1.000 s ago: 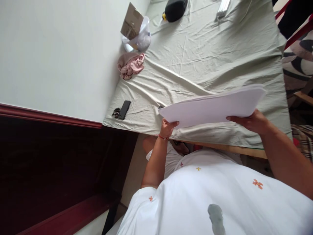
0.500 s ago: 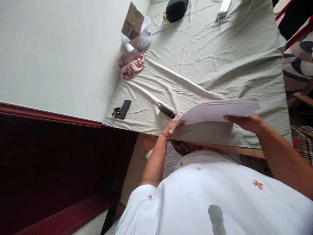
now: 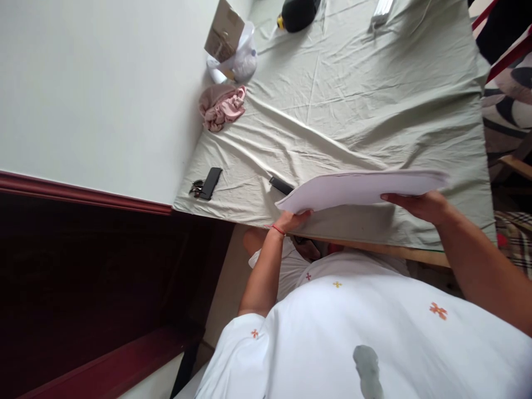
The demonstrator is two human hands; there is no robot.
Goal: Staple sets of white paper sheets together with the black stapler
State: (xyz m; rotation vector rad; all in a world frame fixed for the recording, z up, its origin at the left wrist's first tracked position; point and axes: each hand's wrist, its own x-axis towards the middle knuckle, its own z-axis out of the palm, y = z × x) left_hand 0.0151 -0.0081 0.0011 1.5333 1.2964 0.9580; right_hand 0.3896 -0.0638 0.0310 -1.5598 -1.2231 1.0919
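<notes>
A stack of white paper sheets [image 3: 353,190] is held up near the front edge of the cloth-covered table, tilted and slightly bowed. My left hand [image 3: 294,219] grips its left end, thumb on the near face and the other fingers hidden behind. At the right end my right hand [image 3: 419,205] pinches the sheets in the same way, its thumb stretched along the near face. Just beyond the left end lies a black stapler-like object [image 3: 281,185], partly covered by the paper.
A black phone-like item [image 3: 211,183] and keys [image 3: 196,188] lie at the left table edge. Farther back are a pink cloth [image 3: 223,108], a cardboard piece [image 3: 224,30] on a plastic container [image 3: 246,55], a dark rounded object [image 3: 299,14] and a power strip [image 3: 382,12].
The paper's left end has swung leftward and flattened, now covering part of the black object. My left hand has lowered slightly, while my right hand stays almost where it was.
</notes>
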